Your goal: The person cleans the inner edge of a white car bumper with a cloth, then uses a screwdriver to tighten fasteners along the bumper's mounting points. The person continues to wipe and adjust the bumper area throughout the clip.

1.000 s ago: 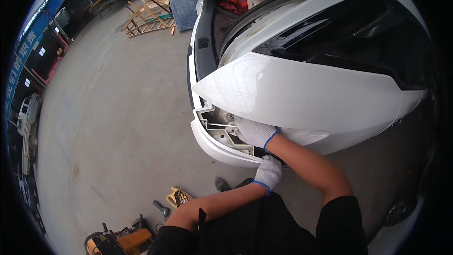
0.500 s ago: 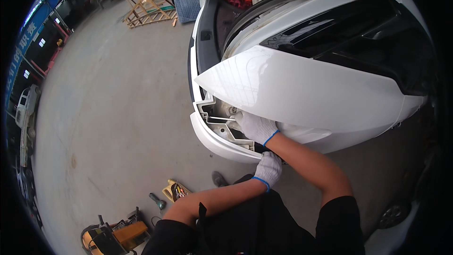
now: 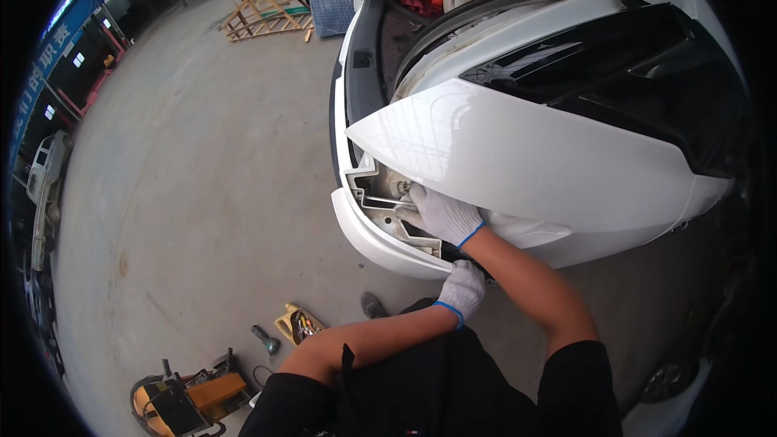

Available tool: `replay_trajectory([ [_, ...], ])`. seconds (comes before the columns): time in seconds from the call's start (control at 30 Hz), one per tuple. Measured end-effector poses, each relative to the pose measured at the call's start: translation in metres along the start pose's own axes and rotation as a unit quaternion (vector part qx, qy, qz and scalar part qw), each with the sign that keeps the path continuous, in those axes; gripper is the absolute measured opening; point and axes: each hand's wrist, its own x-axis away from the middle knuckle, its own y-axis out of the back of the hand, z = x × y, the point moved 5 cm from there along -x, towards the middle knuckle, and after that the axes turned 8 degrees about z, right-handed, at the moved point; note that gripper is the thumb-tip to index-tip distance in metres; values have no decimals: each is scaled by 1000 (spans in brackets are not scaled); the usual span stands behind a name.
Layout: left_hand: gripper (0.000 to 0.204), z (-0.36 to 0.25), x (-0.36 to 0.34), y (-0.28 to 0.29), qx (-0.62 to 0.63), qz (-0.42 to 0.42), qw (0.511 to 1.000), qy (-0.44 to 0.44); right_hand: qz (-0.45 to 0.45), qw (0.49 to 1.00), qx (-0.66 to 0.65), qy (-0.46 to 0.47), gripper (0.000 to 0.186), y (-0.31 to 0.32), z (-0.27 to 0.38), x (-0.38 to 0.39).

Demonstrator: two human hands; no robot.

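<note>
One grey concrete floor [image 3: 218,186] spreads to the left of one white car [image 3: 486,137], whose rear stands open in front of the person. One white bumper [image 3: 362,236] wraps the car's rear corner, its upper edge standing apart from the body, with brackets showing in the gap. Farther off on the floor are one wooden frame [image 3: 263,14] and one blue-grey wrapped panel [image 3: 333,2] beside it; nearer, at the lower left, sits one orange-and-black machine [image 3: 214,391]. Two gloved hands work at the corner. The left hand [image 3: 463,287] has its fingers curled closed on the bumper's near end, so that edge lies right under them. The right hand [image 3: 433,214] reaches into the gap with bent fingers, and whether they grip tightly cannot be told. Near the person's feet lie one yellow container [image 3: 286,322] of small tools and one dark green tool [image 3: 265,341]. Smallest is one slim metal rod [image 3: 384,200], lying across the gap, its right end at the right hand's fingertips.
</note>
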Motion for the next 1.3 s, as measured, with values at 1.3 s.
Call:
replay_trajectory([
  [1.3,29,-9,-7,-34,15,-36,999,11,88,994,13,-70,38,-27,-9,24],
])
